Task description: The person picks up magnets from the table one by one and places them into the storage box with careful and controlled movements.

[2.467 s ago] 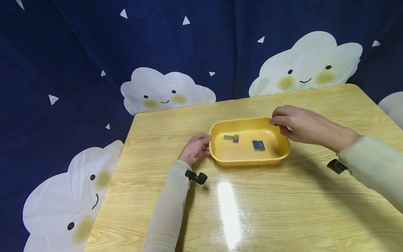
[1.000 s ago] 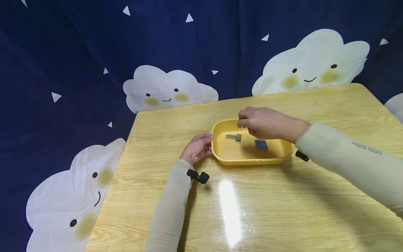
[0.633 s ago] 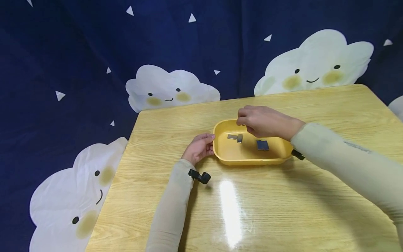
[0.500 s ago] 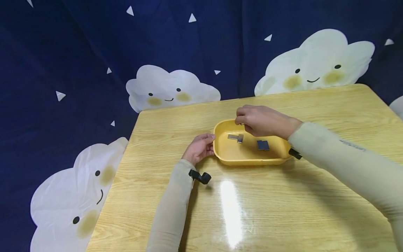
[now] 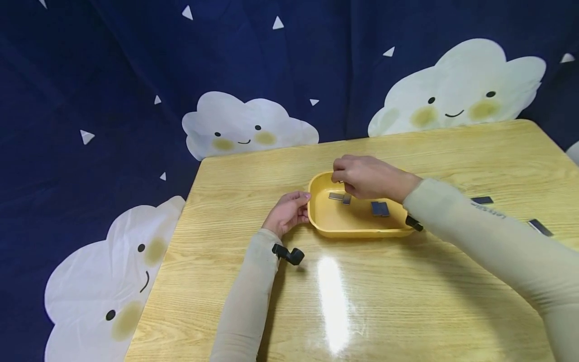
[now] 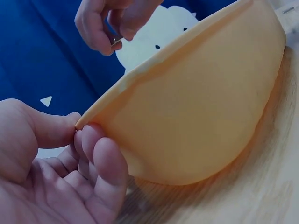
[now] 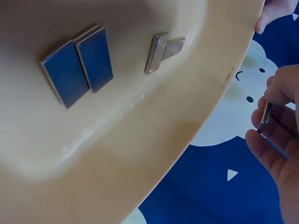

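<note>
My left hand (image 5: 286, 213) pinches the left rim of a yellow plastic tub (image 5: 357, 233) between thumb and fingers, as the left wrist view shows. My right hand (image 5: 368, 176) is above the tub's far left part and pinches a small silvery metal block (image 7: 266, 114) between thumb and fingertips. Most of that block is hidden by the fingers. Inside the tub lies a pair of wider flat rectangular blocks (image 7: 65, 74), side by side and touching, shiny with a bluish reflection. A narrower touching pair of metal blocks (image 7: 156, 53), set in a T shape, lies nearer the left hand.
Two dark flat blocks, a farther one (image 5: 482, 200) and a nearer one (image 5: 540, 228), lie apart on the wooden table (image 5: 203, 226) beyond my right sleeve. Behind the table hangs a dark blue cloth (image 5: 113, 60) with white clouds.
My right hand has moved left across the tub from its right end, its small block still pinched. Two blocks on the table now show past the sleeve. The left hand keeps its hold.
</note>
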Tool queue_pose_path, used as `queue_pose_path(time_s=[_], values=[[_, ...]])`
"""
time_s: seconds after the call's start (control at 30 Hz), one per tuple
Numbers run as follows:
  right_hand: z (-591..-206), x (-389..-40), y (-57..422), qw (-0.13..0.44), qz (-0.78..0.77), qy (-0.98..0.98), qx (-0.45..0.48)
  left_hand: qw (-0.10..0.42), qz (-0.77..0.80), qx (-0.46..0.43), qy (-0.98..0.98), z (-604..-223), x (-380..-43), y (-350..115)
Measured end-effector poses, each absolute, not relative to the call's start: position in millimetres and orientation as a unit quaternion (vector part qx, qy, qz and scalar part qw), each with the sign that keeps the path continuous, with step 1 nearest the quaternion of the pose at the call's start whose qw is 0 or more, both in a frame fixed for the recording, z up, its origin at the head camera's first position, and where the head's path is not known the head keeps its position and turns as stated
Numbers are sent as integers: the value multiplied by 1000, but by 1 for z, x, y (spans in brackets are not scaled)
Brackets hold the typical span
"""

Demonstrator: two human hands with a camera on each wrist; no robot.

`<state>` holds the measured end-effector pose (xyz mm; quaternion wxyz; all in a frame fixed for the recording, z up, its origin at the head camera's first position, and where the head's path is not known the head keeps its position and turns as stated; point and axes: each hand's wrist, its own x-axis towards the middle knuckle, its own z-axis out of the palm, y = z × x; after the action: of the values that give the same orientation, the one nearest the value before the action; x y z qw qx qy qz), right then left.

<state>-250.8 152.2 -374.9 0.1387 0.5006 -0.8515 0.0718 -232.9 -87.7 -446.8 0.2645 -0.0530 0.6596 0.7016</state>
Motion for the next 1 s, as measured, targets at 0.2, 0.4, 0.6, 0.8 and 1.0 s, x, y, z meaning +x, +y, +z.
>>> queue_pose_path(time_s=[0.2, 0.4, 0.6, 0.8, 1.0], values=[[-378, -253, 146, 139, 53, -851, 504, 253, 686, -58, 679, -445, -233, -86], [-380, -256, 143, 143, 35, -849, 507, 243, 677, -50, 692, -443, -233, -84], [-382, -254, 138, 119, 52, -854, 504, 245, 678, -48, 692, -445, -233, -87], [-383, -247, 128, 58, 75, -854, 512, 246, 677, -46, 692, -446, -233, -89], [-385, -244, 127, 9, 64, -871, 487, 249, 680, -40, 689, -448, -233, -89]])
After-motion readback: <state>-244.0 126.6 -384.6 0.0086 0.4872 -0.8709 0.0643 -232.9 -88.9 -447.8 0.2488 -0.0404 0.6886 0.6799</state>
